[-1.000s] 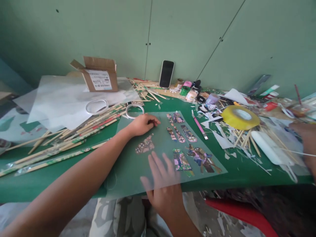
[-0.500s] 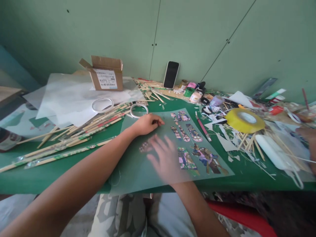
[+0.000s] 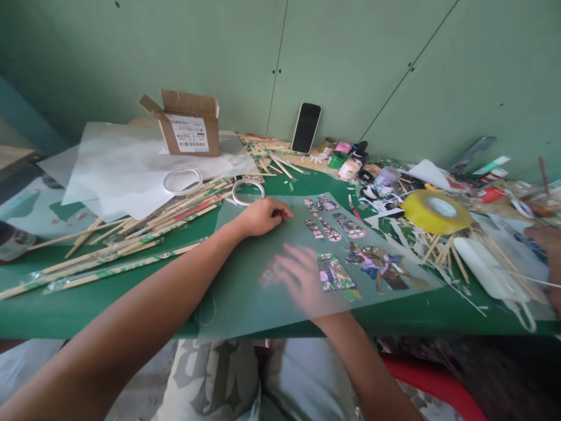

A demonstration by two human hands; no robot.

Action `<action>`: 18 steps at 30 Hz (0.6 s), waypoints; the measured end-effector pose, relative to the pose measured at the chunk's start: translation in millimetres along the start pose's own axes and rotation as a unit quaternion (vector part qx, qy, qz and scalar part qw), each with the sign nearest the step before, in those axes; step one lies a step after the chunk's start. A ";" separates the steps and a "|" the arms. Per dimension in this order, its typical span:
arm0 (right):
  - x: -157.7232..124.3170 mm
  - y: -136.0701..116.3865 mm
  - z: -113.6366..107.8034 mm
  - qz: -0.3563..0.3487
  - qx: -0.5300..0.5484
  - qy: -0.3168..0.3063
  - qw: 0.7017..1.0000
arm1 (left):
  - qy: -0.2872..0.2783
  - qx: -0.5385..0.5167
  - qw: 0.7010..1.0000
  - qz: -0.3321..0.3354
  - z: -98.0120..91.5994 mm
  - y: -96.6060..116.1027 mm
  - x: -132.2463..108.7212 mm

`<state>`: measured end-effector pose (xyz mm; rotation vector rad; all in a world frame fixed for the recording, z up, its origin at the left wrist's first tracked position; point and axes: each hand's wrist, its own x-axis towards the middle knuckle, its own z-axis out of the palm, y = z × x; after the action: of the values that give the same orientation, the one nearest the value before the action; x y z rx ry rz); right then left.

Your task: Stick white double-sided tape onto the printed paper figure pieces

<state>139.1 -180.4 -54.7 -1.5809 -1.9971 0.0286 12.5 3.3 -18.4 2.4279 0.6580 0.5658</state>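
Observation:
A translucent sheet (image 3: 245,292) lies on the green tabletop, with several colourful cut-out pieces (image 3: 335,273) on its right part. My left hand (image 3: 265,217) rests on the sheet's upper left area, its fingers curled in; no object shows in them. Lower down, my right hand (image 3: 302,280) is smeared by motion over the sheet, fingers stretched and apart. Close to its fingertips is a small blurred patterned patch (image 3: 269,272); whether the fingers touch it I cannot tell. A silver ring-shaped roll (image 3: 248,192) sits just beyond my left hand.
Wrapped wooden sticks (image 3: 127,257) spread out at left, below a cardboard box (image 3: 193,131) on white sheets. A phone (image 3: 306,128) leans against the wall. Right of the sheet are paper scraps, a yellow tape roll (image 3: 436,211) and a white glue gun (image 3: 491,278). Another person's hand (image 3: 546,242) shows at far right.
The sheet's right side has shifted right and away from me, now partly covering the pink-handled tool. My right hand has moved slightly right; my left hand stays nearly in place.

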 end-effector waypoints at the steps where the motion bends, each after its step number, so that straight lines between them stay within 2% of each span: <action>1: -3.7 -2.9 -4.9 -0.011 -0.006 -0.009 1.000 | -0.001 -0.001 1.000 0.001 0.2 -0.3 0.1; 6: -32.4 -20.0 -28.1 -0.073 -0.026 -0.088 0.993 | -0.003 0.001 1.000 0.005 0.1 -0.8 0.7; 12: -58.0 -26.3 -36.0 -0.183 -0.070 -0.007 0.981 | 0.003 0.000 1.000 0.001 -1.5 2.0 1.4; 14: -62.8 -31.9 -43.3 -0.207 -0.065 -0.006 0.976 | 0.005 0.000 1.000 -0.001 -2.1 3.2 1.2; 17: -64.2 -49.0 -64.8 -0.252 0.047 -0.024 0.966 | 0.003 -0.002 1.000 -0.003 -2.5 4.0 0.5; 18: -60.4 -54.6 -73.4 -0.245 0.111 0.023 0.963 | 0.002 -0.003 1.000 -0.002 -2.5 4.3 0.3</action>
<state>131.6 -275.1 0.2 -0.9132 -2.2081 0.0213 12.9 1.4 -13.9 2.4205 0.6625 0.5698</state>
